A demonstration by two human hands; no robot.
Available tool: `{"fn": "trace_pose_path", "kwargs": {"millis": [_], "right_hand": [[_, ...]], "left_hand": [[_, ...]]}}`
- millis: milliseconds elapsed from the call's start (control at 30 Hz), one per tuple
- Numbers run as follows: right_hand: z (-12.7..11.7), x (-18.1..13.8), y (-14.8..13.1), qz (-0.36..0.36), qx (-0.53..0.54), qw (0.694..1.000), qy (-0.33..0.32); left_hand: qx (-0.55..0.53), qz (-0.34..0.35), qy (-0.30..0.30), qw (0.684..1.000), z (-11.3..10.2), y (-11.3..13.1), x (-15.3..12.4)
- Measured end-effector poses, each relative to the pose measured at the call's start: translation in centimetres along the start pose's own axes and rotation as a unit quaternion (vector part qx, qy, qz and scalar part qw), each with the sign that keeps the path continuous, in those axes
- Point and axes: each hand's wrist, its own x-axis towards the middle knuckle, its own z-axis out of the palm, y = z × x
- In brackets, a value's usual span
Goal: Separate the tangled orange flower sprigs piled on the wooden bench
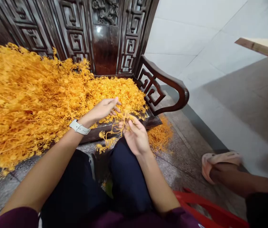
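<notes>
Between the fingers of my right hand (137, 136) is a yellow plastic flower stem (110, 141), its thin branches hanging down to the left over my knees. My left hand (106, 109), with a white watch on the wrist, is held just left of it, fingers apart and nothing seen in them. Behind both hands lies a heap of loose yellow flower pieces (117, 90) on the wooden bench. To the left, a much larger pile of yellow branched stems (29, 95) covers the seat and spills over its front edge.
The dark carved bench (105, 47) has a curved armrest (181, 91) on the right. More orange-yellow scraps (161, 134) lie on the floor beneath it. At right are another person's foot in a pink clog (209, 164) and a red plastic stool (195, 202). A wooden board edge (259, 47) juts in at upper right.
</notes>
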Motion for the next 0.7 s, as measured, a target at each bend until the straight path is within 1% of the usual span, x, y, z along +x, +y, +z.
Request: {"fn": "trace_pose_path", "kwargs": {"millis": [67,133,200,267,367,433,467,533,600,700], "right_hand": [[-0.5,0.6,-0.1,-0.037,-0.002,0.999,0.036],[-0.8,1.1,0.0,-0.071,-0.008,0.996,0.057],[-1.0,1.3,0.4,-0.107,-0.023,0.991,0.075],[-1.2,1.4,0.7,-0.140,-0.060,0.983,0.101],[-1.4,1.2,0.8,-0.181,-0.142,0.963,0.143],[-1.2,1.0,0.7,-0.183,-0.166,0.958,0.145],[-1.1,0.8,0.6,-0.175,-0.162,0.961,0.136],[-0.7,0.5,0.4,-0.156,-0.146,0.971,0.111],[-0.3,0.3,0.4,-0.149,-0.147,0.973,0.095],[0.0,0.2,0.4,-0.153,-0.189,0.966,0.090]], "left_hand": [[-0.034,0.020,-0.060,0.997,1.5,0.7,-1.2],[-0.038,0.065,-0.095,0.993,3.3,1.1,-2.3],[-0.017,0.114,-0.083,0.990,4.9,1.3,-3.2],[0.008,0.141,-0.065,0.988,5.7,1.4,-3.7],[0.048,0.179,-0.034,0.982,5.8,1.8,-3.9],[0.053,0.201,0.015,0.978,5.4,2.1,-3.9],[0.044,0.202,0.039,0.978,5.3,2.3,-3.9],[-0.005,0.182,0.061,0.981,5.3,2.6,-3.9],[-0.076,0.138,0.054,0.986,5.6,2.7,-4.1],[-0.167,0.072,0.024,0.983,6.1,2.7,-4.4]]}}
